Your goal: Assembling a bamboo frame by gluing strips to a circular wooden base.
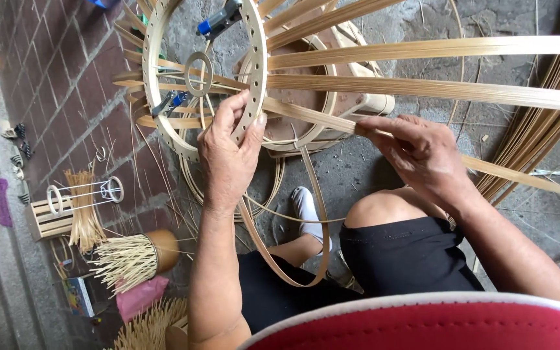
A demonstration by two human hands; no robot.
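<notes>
My left hand (228,152) grips the rim of a round wooden ring (256,65) drilled with holes, thumb on its right edge. Several long bamboo strips (435,87) pass through the ring and fan out to the right. My right hand (416,152) pinches one bamboo strip (319,116) close to the ring; that strip runs on to the lower right past my wrist. A small metal ring (198,73) hangs inside the wooden ring. Blue clamps (218,19) sit on the frame at the top and left.
A bent bamboo hoop (306,259) loops down between my knees. Bundles of short bamboo sticks (124,259) and a small wooden frame (53,217) lie on the brick floor at left. More long strips (539,123) are piled at right. A white shoe (306,207) shows below.
</notes>
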